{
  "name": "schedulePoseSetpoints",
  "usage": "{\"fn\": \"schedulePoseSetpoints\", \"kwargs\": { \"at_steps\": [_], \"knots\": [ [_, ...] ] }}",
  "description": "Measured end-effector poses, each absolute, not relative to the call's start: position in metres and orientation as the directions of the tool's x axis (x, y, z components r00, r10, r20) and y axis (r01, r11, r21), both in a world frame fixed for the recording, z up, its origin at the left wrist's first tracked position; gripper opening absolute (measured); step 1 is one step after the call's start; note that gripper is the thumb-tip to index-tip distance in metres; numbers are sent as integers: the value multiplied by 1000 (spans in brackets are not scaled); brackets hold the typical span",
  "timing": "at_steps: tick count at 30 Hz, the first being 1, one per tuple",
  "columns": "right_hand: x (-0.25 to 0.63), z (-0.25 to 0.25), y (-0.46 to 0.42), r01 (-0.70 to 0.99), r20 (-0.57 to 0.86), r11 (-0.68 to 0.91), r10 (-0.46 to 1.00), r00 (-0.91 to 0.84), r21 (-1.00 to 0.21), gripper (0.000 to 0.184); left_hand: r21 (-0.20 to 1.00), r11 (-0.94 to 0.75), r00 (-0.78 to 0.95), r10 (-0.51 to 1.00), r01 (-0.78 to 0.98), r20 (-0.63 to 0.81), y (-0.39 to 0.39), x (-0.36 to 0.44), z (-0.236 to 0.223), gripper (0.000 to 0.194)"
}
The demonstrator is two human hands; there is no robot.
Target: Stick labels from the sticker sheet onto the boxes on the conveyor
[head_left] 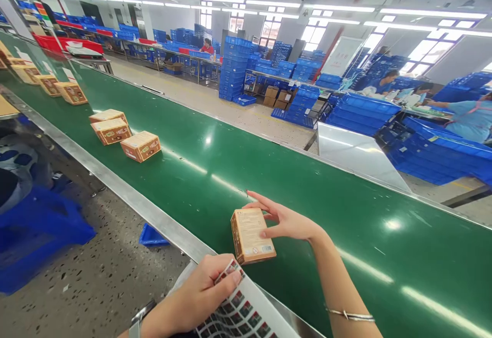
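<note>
My left hand is closed on a sheet of small printed stickers, thumb on top, at the belt's near edge. The sheet bends and runs out of the picture at the bottom. On the green conveyor belt, a small tan cardboard box shows a face with fine print and a barcode. My right hand grips this box at its right side, thumb on the printed face and some fingers behind the edge. Its index finger stretches past the box, with a tiny dark spot at the tip that I cannot make out.
Similar boxes sit farther up the belt at the left, in a loose line. A metal rail borders the belt's near side. A blue bin is on the floor below. Across the belt are stacked blue crates and people at tables.
</note>
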State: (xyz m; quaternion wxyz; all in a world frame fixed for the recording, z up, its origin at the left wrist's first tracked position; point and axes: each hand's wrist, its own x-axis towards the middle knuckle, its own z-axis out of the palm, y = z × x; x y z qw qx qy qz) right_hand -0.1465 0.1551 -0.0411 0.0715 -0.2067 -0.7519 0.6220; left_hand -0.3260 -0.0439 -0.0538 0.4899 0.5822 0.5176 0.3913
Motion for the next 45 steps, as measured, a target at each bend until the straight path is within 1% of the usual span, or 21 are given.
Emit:
{"fn": "schedulePoseSetpoints", "kwargs": {
  "at_steps": [2,6,8,10,13,16,18,21,22,24,26,28,30,34,37,40,43,45],
  "knots": [
    [-145,-42,145,260,-154,166,474,-867,-951,92,977,35,185,980,210,-75,-44,-326,-54,40],
    [-130,-47,114,335,-103,199,704,-702,-921,75,982,59,229,968,177,-100,-41,-326,-55,39],
    [-124,-50,96,336,-81,177,773,-629,-925,76,984,61,236,967,168,-100,-38,-326,-55,39],
    [-121,-55,77,334,-104,110,820,-562,-936,79,987,77,245,963,140,-110,-37,-326,-55,38],
    [-121,-64,52,334,-181,-26,878,-444,-942,80,989,147,269,952,18,-146,-36,-325,-52,29],
    [-121,-71,33,298,-213,-117,925,-315,-947,83,978,199,288,942,-65,-173,-38,-326,-48,32],
    [-117,-71,28,255,-210,-147,948,-238,-956,82,975,201,317,934,-91,-163,-39,-327,-47,35],
    [-106,-64,30,199,-174,-145,975,-136,-969,70,985,146,346,932,-93,-105,-40,-327,-44,33],
    [-102,-61,32,184,-161,-142,982,-94,-973,63,994,89,348,935,-56,-64,-40,-326,-43,29],
    [-95,-54,37,140,-152,-149,988,-10,-979,50,994,-68,378,925,82,32,-40,-323,-41,19],
    [-93,-51,40,77,-193,-196,980,38,-978,49,951,-211,460,884,226,87,-39,-318,-40,15],
    [-95,-49,39,27,-263,-264,964,28,-964,55,907,-274,543,837,319,62,-38,-311,-39,17],
    [-99,-49,37,17,-300,-300,954,22,-954,59,889,-287,589,808,356,26,-36,-305,-38,18],
    [-100,-47,34,63,-253,-256,966,52,-965,55,898,-278,616,788,342,10,-32,-297,-36,18],
    [-96,-45,33,115,-237,-241,970,49,-964,56,909,-276,621,783,314,23,-30,-293,-36,18],
    [-90,-44,32,121,-229,-235,971,63,-964,57,919,-272,634,773,287,30,-27,-289,-35,19],
    [-86,-44,29,136,-215,-225,973,81,-965,51,927,-267,644,764,265,36,-25,-285,-34,20],
    [-85,-45,26,175,-184,-198,979,93,-964,47,929,-268,650,759,256,39,-24,-282,-33,19]
  ]
}}
